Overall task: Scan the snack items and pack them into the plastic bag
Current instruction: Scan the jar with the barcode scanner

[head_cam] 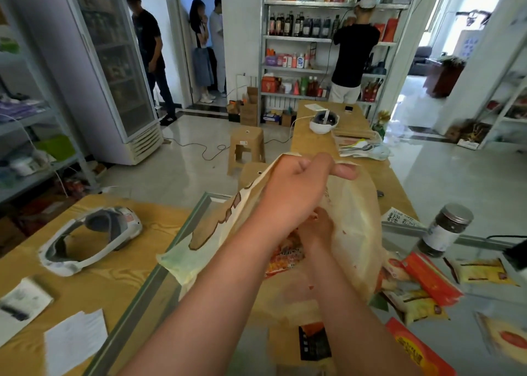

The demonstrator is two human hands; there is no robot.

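Far to the left of the plastic bag (353, 227), a white headset (91, 238) lies on the wooden surface (119, 278), with some papers (75, 338) near it. The left hand (299, 187) is up at the top of the bag and pinches its rim, holding the bag's mouth open. The bag is thin and pale, with brown marks on its left side, and it stands over the glass surface (159, 273). The right hand (316, 230) is down inside the bag, seen through the plastic. It sits on an orange snack pack (285, 257) in there, but I cannot tell if it grips the pack or just touches it. To the right of the bag, more snack packs lie on the glass: a red pack (433, 278), a yellow pack (419, 304) and another yellow pack (484, 274). A dark jar (445, 230) with a silver lid stands behind them, also to the right of the bag.
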